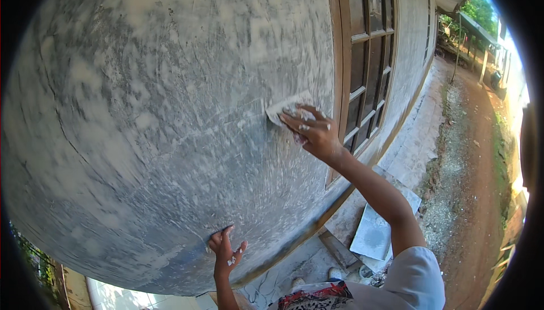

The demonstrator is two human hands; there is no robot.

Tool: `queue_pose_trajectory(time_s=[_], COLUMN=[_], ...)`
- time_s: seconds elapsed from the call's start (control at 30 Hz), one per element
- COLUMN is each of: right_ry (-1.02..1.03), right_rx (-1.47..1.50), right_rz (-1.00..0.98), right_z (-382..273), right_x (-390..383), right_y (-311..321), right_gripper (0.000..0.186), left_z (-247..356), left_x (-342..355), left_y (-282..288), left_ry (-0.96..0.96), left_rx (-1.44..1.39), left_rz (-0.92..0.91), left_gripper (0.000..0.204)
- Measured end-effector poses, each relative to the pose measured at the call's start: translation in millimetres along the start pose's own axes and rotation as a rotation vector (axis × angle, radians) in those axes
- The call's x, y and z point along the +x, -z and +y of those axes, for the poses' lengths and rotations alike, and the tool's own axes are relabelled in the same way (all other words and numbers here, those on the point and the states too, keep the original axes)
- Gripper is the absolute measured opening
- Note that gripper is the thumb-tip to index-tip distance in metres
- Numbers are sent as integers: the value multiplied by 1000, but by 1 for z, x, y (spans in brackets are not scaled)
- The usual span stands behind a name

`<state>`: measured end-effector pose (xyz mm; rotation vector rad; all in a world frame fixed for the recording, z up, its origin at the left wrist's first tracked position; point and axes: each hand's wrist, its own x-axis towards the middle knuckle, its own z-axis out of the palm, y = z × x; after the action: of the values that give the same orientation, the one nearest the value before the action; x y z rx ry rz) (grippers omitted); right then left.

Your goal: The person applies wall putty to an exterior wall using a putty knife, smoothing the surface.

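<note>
My right hand (313, 131) grips a flat, pale putty scraper (279, 109) and presses it against the wall, just left of the window. White putty is smeared over its fingers. The wall (170, 100) is grey with patchy white streaks, and a thin dark crack runs down its left part. Lower down, my left hand (226, 249) is raised close to the wall, index finger and thumb apart, with dabs of white putty on it. I see no tool in it. Whether its fingertips touch the wall I cannot tell.
A wood-framed window (371, 49) with several panes adjoins the work spot. Below my right arm lies a pale rectangular tray (372, 233), beside a wooden board (338, 249). My feet stand near the wall's base. A concrete strip and dirt path (473, 157) run along the right.
</note>
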<state>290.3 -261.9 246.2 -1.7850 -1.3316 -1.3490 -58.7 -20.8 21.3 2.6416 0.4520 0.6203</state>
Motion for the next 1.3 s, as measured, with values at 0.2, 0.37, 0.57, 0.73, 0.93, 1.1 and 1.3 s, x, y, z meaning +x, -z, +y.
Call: queue_pose_trajectory(time_s=[0.2, 0.37, 0.57, 0.73, 0.93, 1.1, 1.3], right_ry=[29, 143, 91, 31, -91, -88, -158], right_rx=[36, -101, -13, 60, 61, -41, -49], right_rz=[-219, 294, 119, -224, 115, 143, 12], right_z=[0, 31, 22, -10, 24, 27, 15], right_x=[12, 191, 90, -40, 47, 80, 61], right_y=[43, 79, 9, 14, 34, -2, 5], right_gripper=[51, 47, 51, 66, 77, 76, 78], left_z=[2, 8, 4, 14, 14, 19, 16], left_x=[3, 3, -1, 2, 2, 2, -3], left_y=[3, 5, 8, 5, 5, 3, 4], left_ry=[12, 31, 27, 79, 121, 95, 86], left_rx=[-1, 5, 1, -23, -27, -8, -10], left_rz=[-34, -26, -6, -27, -19, 1, -22], left_gripper=[70, 70, 68, 69, 70, 72, 79])
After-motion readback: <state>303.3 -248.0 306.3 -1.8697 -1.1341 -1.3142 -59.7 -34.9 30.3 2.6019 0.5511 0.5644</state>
